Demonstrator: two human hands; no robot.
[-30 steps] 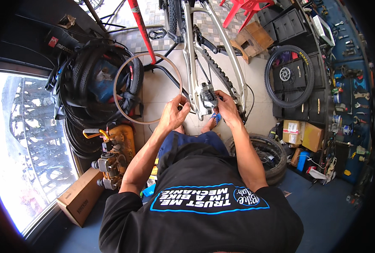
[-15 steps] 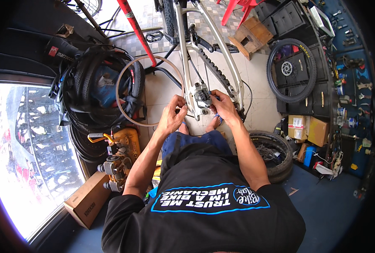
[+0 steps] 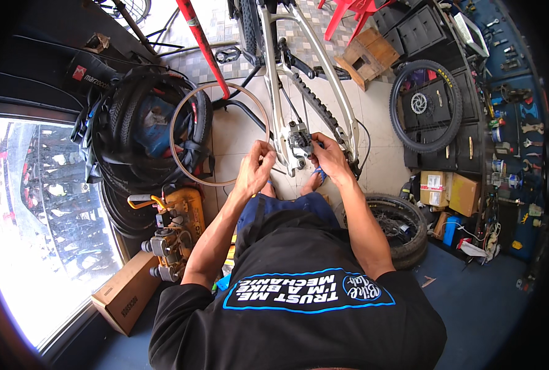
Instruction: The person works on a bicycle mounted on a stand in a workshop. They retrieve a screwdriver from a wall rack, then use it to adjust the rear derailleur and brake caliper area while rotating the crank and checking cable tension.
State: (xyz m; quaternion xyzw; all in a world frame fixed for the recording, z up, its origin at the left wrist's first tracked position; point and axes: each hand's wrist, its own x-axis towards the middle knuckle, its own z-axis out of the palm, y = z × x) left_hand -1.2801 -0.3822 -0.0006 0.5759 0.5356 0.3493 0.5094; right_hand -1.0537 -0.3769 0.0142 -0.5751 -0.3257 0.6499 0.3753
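In front of me stands a bike frame (image 3: pixel 341 102) in pale silver, its rear end toward me with no wheel between the stays. A disc brake caliper (image 3: pixel 299 140), grey and black, sits at the near end of the left stay. My right hand (image 3: pixel 331 159) is closed at the caliper's right side, thumb and index finger together; what they pinch is too small to tell. Just left of the stay end, my left hand (image 3: pixel 255 168) is closed with curled fingertips pressed together. Whatever it holds is hidden.
A bare wheel rim (image 3: pixel 174 137) stands left of the frame beside a red stand post (image 3: pixel 205 52) and stacked tyres (image 3: pixel 119 117). A wheel with a brake disc (image 3: pixel 459 105) leans on black drawers at right. Another wheel (image 3: pixel 417 250) lies by my right elbow. Tools hang along the right wall.
My left hand has shifted slightly and its fingers have drawn closer together. My right fingers have moved a little at the caliper's side. The caliper and frame have barely shifted in view.
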